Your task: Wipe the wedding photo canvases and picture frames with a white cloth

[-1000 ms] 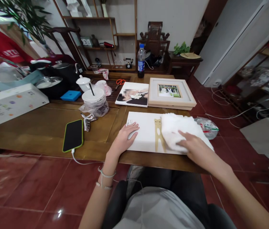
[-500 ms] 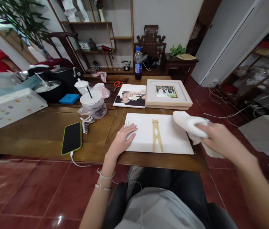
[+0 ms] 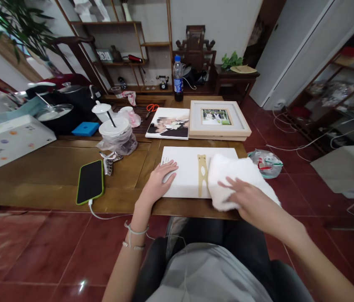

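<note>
1. L hand (image 3: 160, 180), approx. centre of frame: palm down, fingers spread flat on the left end of a white board (image 3: 186, 172). I read it as resting on it, not clutching anything.
2. R hand (image 3: 242, 195), right of centre: on top of a bunched white cloth (image 3: 239, 167), fingers loosely spread. Can't tell from my feed if any cloth is pinched underneath.
3. Cloth covers the board's right part & spills past its near edge. Exact overhang at the table's right end, can't tell.
4. Board lies flat on the table (image 3: 54, 180), mid-frame, near the front edge. Small print at its left end, partly under L hand; tan strip (image 3: 202, 172) w/ a pale oval runs down its middle, just beside the cloth.
5. Just beyond the board, upper centre: photo panel (image 3: 169, 126) lying flat; on its right, a pale wood picture frame (image 3: 195, 115) w/ a small photo in the middle.
6. Farther up: bottle (image 3: 178, 82), blue cap, upright; orange-handled scissors (image 3: 152, 108) to the lower left of it.
7. Left of centre: lidded cup (image 3: 115, 128) w/ black straw, in a clear bag; foil wrapper (image 3: 109, 161) near it; phone (image 3: 90, 182), green case, white cable (image 3: 101, 217) plugged in at the bottom end.
8. Right of frame, past the table end: bin (image 3: 267, 163) w/ clear plastic in it, well apart from L hand.
</note>
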Action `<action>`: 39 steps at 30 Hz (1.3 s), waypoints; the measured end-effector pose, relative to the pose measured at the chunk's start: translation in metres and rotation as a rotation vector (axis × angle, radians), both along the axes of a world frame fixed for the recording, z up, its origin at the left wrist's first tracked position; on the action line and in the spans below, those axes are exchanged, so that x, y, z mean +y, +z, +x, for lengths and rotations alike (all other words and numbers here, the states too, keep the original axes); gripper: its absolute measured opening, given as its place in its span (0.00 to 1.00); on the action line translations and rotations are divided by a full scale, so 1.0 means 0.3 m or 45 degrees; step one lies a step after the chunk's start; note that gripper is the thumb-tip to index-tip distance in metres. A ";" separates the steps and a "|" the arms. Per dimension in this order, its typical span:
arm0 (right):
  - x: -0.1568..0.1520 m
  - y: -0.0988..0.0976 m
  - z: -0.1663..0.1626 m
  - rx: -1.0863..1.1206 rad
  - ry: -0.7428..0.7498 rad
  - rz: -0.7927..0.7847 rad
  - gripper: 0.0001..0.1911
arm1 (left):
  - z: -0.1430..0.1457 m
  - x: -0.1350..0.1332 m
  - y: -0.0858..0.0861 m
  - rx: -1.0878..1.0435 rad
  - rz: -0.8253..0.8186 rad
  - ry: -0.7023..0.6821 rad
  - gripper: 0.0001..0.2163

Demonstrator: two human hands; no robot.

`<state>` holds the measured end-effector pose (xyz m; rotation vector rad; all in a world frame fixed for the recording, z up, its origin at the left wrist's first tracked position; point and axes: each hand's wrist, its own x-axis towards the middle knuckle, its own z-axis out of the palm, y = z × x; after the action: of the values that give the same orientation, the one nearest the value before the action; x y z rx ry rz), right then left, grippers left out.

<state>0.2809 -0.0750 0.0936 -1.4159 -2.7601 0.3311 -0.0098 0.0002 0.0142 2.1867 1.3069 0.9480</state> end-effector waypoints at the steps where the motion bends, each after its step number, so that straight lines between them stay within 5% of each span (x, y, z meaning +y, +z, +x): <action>1: -0.042 0.032 0.017 0.033 -0.002 -0.058 0.23 | 0.000 0.000 0.000 0.004 -0.004 0.000 0.13; 5: -0.135 0.150 0.117 0.216 0.065 -0.183 0.21 | -0.002 -0.001 -0.001 0.004 -0.003 0.002 0.13; 10: -0.024 0.219 0.155 0.265 -0.039 0.163 0.16 | -0.003 0.000 0.000 0.005 -0.005 -0.009 0.13; 13: 0.112 0.166 0.092 0.130 -0.133 0.224 0.19 | -0.002 0.001 0.002 0.004 -0.003 -0.011 0.12; 17: 0.258 0.000 -0.022 -0.019 -0.185 0.373 0.27 | 0.000 -0.001 0.004 0.001 -0.004 -0.006 0.13; 20: 0.291 -0.107 -0.085 -0.130 -0.137 0.408 0.27 | 0.000 -0.002 0.005 0.008 -0.015 0.001 0.13; 23: 0.256 -0.137 -0.115 -0.193 -0.119 0.401 0.24 | -0.001 -0.001 0.002 0.009 -0.013 0.001 0.13; 29: 0.034 -0.050 -0.102 -0.075 0.031 0.141 0.25 | -0.001 0.001 -0.006 0.003 -0.001 0.004 0.12; 34: -0.135 0.085 -0.019 0.132 0.091 -0.146 0.26 | -0.001 0.001 -0.010 -0.008 0.002 -0.002 0.12; 37: -0.136 0.174 0.037 0.299 0.107 -0.064 0.20 | -0.001 0.002 -0.010 -0.007 0.000 -0.009 0.12; 39: -0.091 0.208 0.056 0.425 0.120 0.173 0.15 | -0.001 0.002 -0.008 -0.006 -0.007 -0.013 0.12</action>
<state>0.2976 -0.1023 0.1559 -1.0891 -2.5277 0.3394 -0.0102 0.0007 0.0116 2.1835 1.2936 0.9444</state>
